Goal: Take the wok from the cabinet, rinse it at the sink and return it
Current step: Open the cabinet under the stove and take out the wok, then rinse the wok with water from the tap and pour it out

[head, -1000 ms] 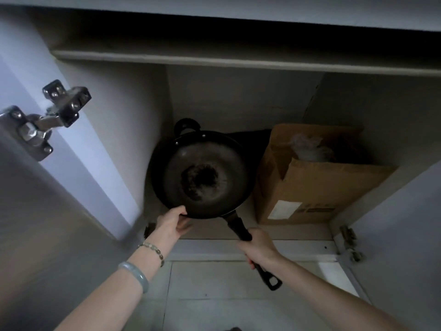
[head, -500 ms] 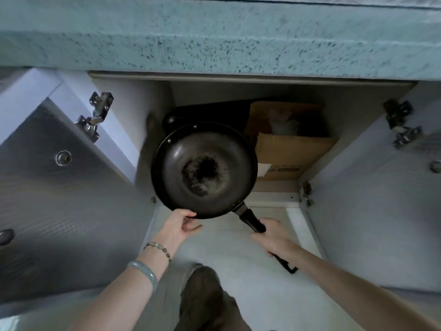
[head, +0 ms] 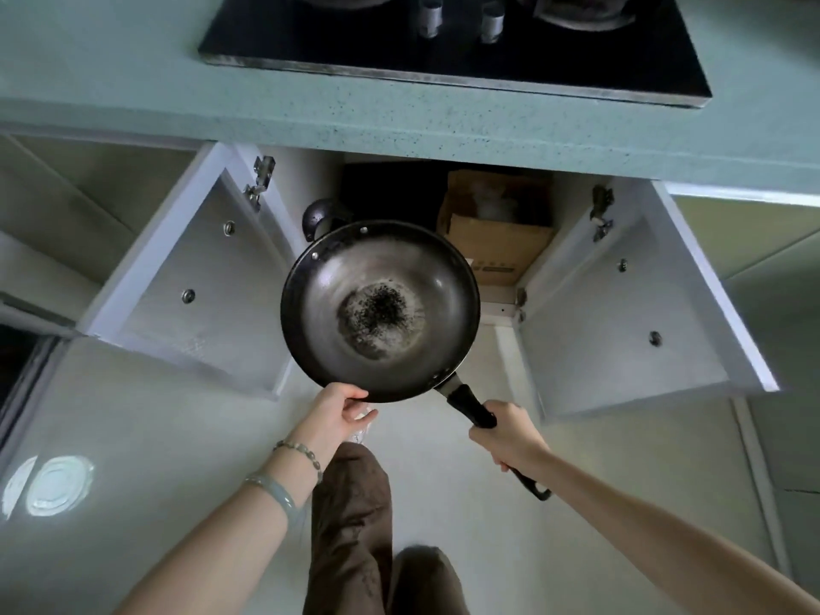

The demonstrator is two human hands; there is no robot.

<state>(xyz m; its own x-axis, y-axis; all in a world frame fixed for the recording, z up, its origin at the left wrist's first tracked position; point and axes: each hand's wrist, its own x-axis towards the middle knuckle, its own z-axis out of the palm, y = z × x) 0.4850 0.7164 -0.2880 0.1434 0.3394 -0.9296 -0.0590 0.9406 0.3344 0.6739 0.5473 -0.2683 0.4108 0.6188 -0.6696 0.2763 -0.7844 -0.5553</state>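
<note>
I am standing in a home kitchen: a black gas hob [head: 443, 51] is sitting in a speckled green countertop [head: 111, 86], cabinet doors [head: 191, 286] hanging open under its front edge.

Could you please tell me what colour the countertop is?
The stone countertop is pale green with fine dark speckles, clearest in the head view.

Forearms [head: 213, 539] were bare; wrist behind the L hand [head: 339, 415] wore a thin beaded bracelet [head: 298, 450] w/ pale oval stones & a smooth pale-green bangle [head: 271, 492] further up the arm; legs were in loose brown trousers [head: 350, 526].
</note>
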